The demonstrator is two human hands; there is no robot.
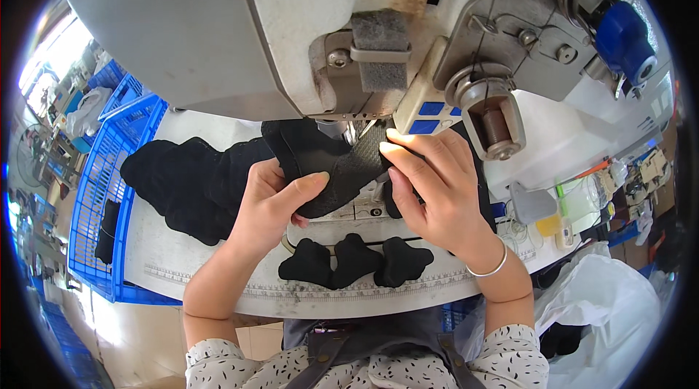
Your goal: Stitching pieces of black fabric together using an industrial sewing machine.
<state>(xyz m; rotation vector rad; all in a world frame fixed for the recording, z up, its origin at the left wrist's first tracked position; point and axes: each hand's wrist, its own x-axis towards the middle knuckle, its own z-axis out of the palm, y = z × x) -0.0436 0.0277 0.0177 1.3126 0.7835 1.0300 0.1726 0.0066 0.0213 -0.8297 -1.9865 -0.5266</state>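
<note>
A big white and grey sewing machine [298,32] stands over a white table [164,240]. At the left is a blue basket [124,250]. Between the basket and the hands lies a black pile [193,178] of cloth; I can't tell if those bits are done or waiting. The black cloth [346,170] being worked on is in front of the person, with its far part under the machine's head. It looks only partly done, because it has not come away from the machine. The left hand [273,196] pinches it, thumb on top. The right hand [440,189] has its fingertips at the cloth's right side; I can't tell if they pinch it. Nearer the person, three small black pieces [355,256] lie in a row, maybe left to do. Smallest is the shiny metal foot [352,132], right beside the cloth.
</note>
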